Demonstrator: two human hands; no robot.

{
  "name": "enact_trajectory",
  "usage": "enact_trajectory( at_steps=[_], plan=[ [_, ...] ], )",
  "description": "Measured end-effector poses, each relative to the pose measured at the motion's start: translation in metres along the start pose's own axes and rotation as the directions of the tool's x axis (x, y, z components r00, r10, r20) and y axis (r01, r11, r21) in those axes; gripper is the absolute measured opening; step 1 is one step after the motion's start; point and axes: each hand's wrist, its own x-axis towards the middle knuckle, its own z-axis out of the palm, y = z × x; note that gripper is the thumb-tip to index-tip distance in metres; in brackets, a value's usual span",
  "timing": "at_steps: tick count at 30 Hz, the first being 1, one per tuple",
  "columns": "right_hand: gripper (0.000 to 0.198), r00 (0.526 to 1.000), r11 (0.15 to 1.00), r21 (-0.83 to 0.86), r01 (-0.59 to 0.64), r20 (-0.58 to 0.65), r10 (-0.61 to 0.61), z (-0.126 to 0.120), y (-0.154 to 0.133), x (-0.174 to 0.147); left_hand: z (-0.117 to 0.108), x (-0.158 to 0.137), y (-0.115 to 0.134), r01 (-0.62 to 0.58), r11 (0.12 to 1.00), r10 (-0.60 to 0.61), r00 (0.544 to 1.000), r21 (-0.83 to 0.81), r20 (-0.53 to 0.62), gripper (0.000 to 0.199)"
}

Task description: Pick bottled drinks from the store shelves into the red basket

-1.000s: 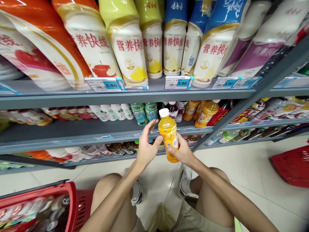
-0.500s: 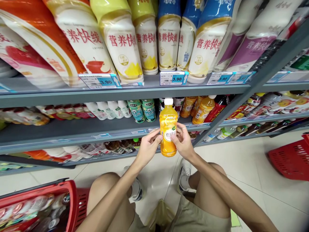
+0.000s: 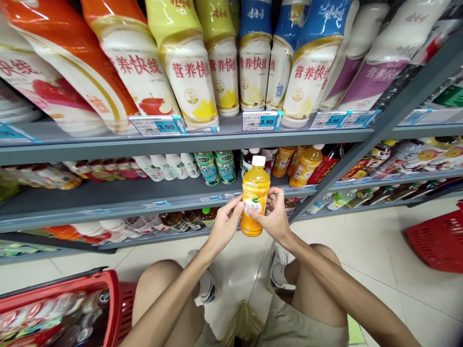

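An orange juice bottle (image 3: 254, 193) with a white cap stands nearly upright in the air in front of the shelf, held between both hands. My left hand (image 3: 227, 220) grips its left side, thumb in front. On the other side, my right hand (image 3: 274, 217) closes round it, the thumb lying across the label and a ring on one finger. Behind it on the middle shelf are similar orange bottles (image 3: 306, 166), dark bottles mostly hidden by the held one, and two turquoise cans (image 3: 224, 167).
Large milk-drink bottles (image 3: 190, 77) line the upper shelf (image 3: 217, 140), with price tags along its edge. At lower left a red basket (image 3: 115, 299) holds several bottles. Another red basket (image 3: 434, 241) stands on the tiled floor (image 3: 383, 241) at right.
The juice bottle has turned in my hands, so its label text has shifted left and a green leaf print now faces me. My right thumb has slid leftward across it. The view has shifted slightly.
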Motion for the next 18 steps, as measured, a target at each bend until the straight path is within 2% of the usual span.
enact_trajectory(
  at_steps=[3,7,12,18],
  plan=[
    [0.071,0.994,0.981,-0.168,0.097,-0.030,-0.103,0.002,0.000,-0.004,0.001,0.000,0.003,-0.096,0.990,0.089,0.994,0.100,0.067,0.051],
    [0.060,0.975,0.930,-0.293,0.223,0.054,-0.217,-0.001,0.001,-0.004,-0.004,0.001,-0.001,-0.061,0.998,0.056,0.989,0.034,0.134,0.052],
    [0.052,0.946,0.922,-0.220,0.318,0.130,-0.296,-0.004,0.000,0.000,-0.010,-0.001,-0.004,-0.099,0.991,0.088,0.989,0.088,0.115,0.054],
    [0.050,0.946,0.939,-0.154,0.307,0.154,-0.284,-0.015,0.002,0.001,-0.004,-0.002,0.004,-0.104,0.992,0.100,0.993,0.066,0.063,0.038]
  ],
)
